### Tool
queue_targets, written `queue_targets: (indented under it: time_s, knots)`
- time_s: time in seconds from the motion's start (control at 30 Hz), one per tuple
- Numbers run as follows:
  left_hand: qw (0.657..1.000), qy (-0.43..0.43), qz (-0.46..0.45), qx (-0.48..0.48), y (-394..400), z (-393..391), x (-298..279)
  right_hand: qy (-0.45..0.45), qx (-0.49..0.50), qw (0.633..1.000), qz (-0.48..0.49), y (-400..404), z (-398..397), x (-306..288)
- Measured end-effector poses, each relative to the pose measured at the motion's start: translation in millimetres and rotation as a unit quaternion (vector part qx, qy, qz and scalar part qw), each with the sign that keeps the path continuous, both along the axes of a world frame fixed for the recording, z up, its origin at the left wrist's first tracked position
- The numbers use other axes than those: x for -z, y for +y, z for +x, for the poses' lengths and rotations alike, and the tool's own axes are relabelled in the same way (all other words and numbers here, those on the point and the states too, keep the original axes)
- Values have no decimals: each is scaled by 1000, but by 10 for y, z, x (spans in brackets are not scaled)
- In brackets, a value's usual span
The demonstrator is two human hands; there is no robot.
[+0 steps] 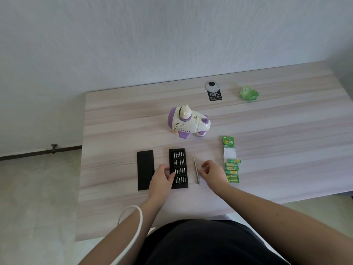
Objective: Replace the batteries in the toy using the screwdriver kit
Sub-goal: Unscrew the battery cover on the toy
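Observation:
A white and purple toy (188,122) stands at the middle of the wooden table (267,121). In front of it lies the open black bit tray (178,159) of the screwdriver kit, with rows of metal bits. The black kit cover (145,169) lies to its left. My left hand (162,177) rests on the tray's left edge, fingers over the lower bits. A slim silver screwdriver handle (196,171) lies right of the tray. My right hand (211,174) touches the table just beside it, fingers curled. Green batteries (232,170) in a torn pack lie further right.
A round cable grommet (212,86) with a black label (215,96) sits near the table's back edge, and a crumpled green wrapper (248,93) lies to its right. A white cord (133,226) loops over my left forearm. The wall is behind the table.

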State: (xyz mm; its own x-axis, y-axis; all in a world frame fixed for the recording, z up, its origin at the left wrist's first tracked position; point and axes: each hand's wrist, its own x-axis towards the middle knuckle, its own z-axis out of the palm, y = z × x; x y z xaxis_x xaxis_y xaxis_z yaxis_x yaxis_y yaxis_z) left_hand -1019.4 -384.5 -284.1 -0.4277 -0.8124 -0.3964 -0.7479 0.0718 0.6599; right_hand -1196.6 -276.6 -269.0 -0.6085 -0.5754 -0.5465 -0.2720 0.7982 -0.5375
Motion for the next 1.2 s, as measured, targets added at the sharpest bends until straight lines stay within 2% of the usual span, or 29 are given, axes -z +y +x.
queue_targets:
  time_s: [0.3, 0.5, 0.73, 1.03, 1.2]
  knots:
    - [1000, -28, 2, 15, -31, 7, -39, 4, -3, 1000, 14, 97, 35, -68]
    - [998, -33, 28, 38, -139, -1, -86, 9, 40, 999, 9, 300, 9, -139]
    - [997, -26, -20, 77, -17, -23, -182, 20, 95, 995, -1, 553, -16, -259]
    - [988, 65, -57, 130, 52, -178, -427, 22, 150, 988, -38, 566, -57, -488]
    - [983, 120, -97, 96, 49, -406, -643, 23, 161, 981, -104, 249, -215, -708]
